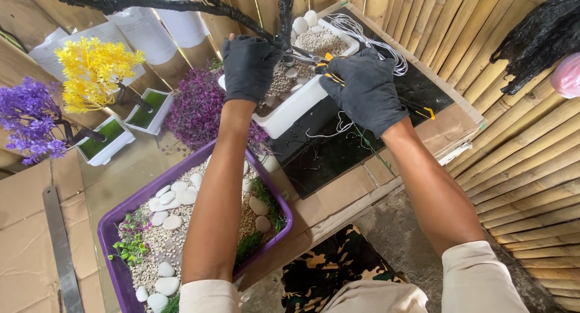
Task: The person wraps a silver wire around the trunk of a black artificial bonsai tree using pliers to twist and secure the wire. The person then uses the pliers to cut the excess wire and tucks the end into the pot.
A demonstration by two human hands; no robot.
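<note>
Left hand (249, 68), black-gloved, closed around black wrapped tree trunk (284, 14) rising from white rectangular planter (296, 107) of pebbles. Right hand (362, 89) gripping yellow-handled pliers (329, 68), tips at trunk base. Purple rectangular tray (115, 228) of white stones and gravel lies below the forearms; purple foliage clump (196, 110) just beside planter. White wire bundle (374, 44) on black worktop sheet (338, 150). Bamboo wall (519, 150) at right.
</note>
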